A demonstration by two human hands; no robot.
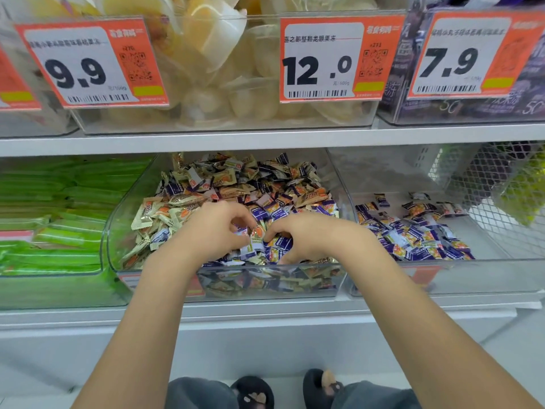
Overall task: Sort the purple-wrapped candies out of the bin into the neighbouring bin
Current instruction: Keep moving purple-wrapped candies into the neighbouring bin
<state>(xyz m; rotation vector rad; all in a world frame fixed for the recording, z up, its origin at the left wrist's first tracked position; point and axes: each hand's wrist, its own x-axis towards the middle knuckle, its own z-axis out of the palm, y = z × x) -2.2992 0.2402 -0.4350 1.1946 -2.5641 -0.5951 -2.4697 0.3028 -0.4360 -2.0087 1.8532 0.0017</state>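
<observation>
My left hand [216, 228] and right hand [298, 236], fingers curled into mixed candy bin [118, 225], pinching purple-wrapped candies [280, 242]; beige candies [165, 214] crowd around. Tags: 9.9 [88, 62], 12.0 [333, 59], 7.9 [469, 54].

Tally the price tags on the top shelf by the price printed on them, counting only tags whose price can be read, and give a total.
9.9 tag: 1
12.0 tag: 1
7.9 tag: 1
Total: 3

Bare forearms, no sleeves; grey trousers [200, 392]; dark slippers [253, 392], seemingly with small tan ornaments
</observation>
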